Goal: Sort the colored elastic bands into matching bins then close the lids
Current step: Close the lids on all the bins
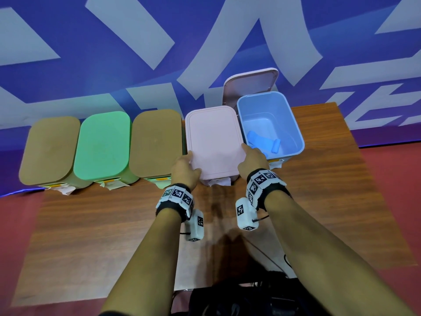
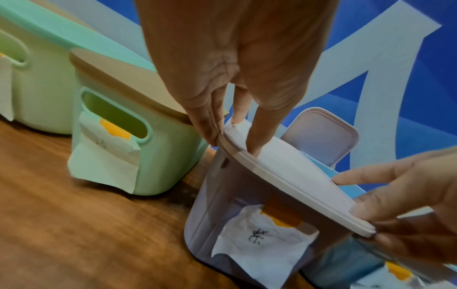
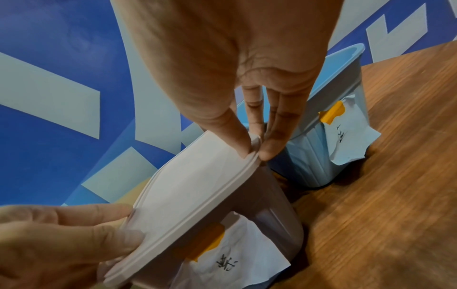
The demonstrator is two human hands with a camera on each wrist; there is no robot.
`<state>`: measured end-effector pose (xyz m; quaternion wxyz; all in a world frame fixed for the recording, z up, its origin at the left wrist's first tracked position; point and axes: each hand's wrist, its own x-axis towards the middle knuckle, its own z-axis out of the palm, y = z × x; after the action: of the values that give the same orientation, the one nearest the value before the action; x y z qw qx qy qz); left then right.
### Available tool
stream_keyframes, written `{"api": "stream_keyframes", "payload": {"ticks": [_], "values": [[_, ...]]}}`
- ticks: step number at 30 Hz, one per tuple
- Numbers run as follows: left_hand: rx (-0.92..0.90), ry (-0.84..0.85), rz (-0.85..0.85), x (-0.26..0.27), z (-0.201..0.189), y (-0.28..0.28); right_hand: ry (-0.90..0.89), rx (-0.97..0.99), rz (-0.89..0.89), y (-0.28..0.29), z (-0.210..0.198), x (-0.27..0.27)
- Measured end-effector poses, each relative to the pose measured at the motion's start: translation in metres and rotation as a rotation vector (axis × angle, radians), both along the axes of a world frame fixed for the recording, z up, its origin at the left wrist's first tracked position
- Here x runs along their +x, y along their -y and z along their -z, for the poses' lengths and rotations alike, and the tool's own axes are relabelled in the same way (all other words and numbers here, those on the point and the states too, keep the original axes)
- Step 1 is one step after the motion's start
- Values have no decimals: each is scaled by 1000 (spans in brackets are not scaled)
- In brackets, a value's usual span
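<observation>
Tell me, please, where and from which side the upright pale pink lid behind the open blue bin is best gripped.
Grip the upright pale pink lid at its free top edge, coming from above and the front. It leans behind the open blue plastic bin, so its lower edge is hidden and the raised rim on top offers the likeliest pinch.

Five bins stand in one row on one wooden table (image 1: 319, 201): three to the left of the gripped one, one to its right. Four bins are lidded: two brown lids (image 1: 49, 149) (image 1: 157, 142), one green lid (image 1: 103, 144), one pale pink lid (image 1: 214, 140), this last held at its near corners by two hands, the left hand (image 1: 184, 169) and the right hand (image 1: 252, 160). One blue bin (image 1: 293, 124) stands open, with one further lid (image 1: 250, 84) upright behind it. Blue bands (image 1: 262, 140) lie inside; their count cannot be told. Five paper labels hang, one per bin front
</observation>
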<state>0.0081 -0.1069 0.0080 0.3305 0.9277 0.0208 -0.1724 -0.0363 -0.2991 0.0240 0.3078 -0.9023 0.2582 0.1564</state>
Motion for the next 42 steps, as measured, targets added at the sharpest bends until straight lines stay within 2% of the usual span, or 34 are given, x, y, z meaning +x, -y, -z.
{"api": "stream_keyframes", "payload": {"ticks": [5,12,21,27,32,42], "values": [[119,-10,43,3,-5,9,-8,14,24,1,-3,5],[158,18,37,7,0,13,45,55,76,7,-2,5],[72,68,-10,3,-2,7,74,96,114,7,4,5],[-3,20,-39,8,-15,4,44,51,69,8,-2,7],[-39,56,-94,7,-18,5,-1,-11,30,9,-11,12],[-97,68,-19,28,-47,42,8,2,85,36,-33,23]]}}
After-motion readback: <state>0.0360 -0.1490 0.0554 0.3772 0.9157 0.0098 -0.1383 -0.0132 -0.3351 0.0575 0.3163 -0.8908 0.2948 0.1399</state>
